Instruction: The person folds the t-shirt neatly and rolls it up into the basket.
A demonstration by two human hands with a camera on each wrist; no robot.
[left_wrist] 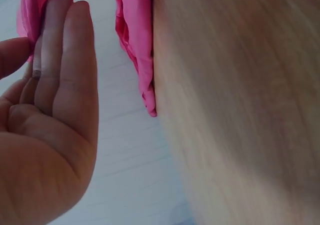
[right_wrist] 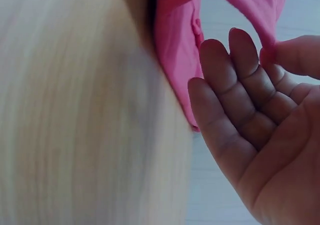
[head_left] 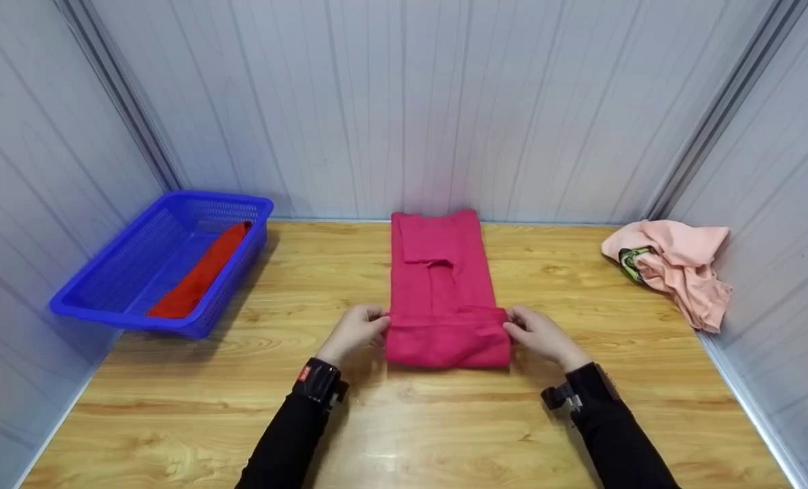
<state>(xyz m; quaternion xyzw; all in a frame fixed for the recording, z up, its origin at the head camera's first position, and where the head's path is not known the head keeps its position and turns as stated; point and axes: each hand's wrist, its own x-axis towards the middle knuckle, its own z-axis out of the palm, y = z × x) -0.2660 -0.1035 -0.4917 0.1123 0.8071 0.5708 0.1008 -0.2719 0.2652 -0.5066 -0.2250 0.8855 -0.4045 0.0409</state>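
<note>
A dark pink garment (head_left: 445, 285), folded into a long narrow strip with what looks like a sleeve laid over its far part, lies on the wooden table. Its near end is turned up and over in a wide flap (head_left: 448, 343). My left hand (head_left: 358, 331) pinches the flap's left corner between thumb and fingers. At the right corner, my right hand (head_left: 541, 334) pinches the cloth the same way. In the right wrist view the held corner (right_wrist: 265, 30) is lifted off the cloth beneath, thumb against index finger, other fingers loosely extended.
A blue plastic basket (head_left: 122, 316) stands at the left with a folded red cloth (head_left: 204, 275) inside. At the right wall lies a crumpled light pink garment (head_left: 682, 265) with a green print. Pale panel walls (head_left: 417, 109) border the table (head_left: 404, 435) at the back and both sides.
</note>
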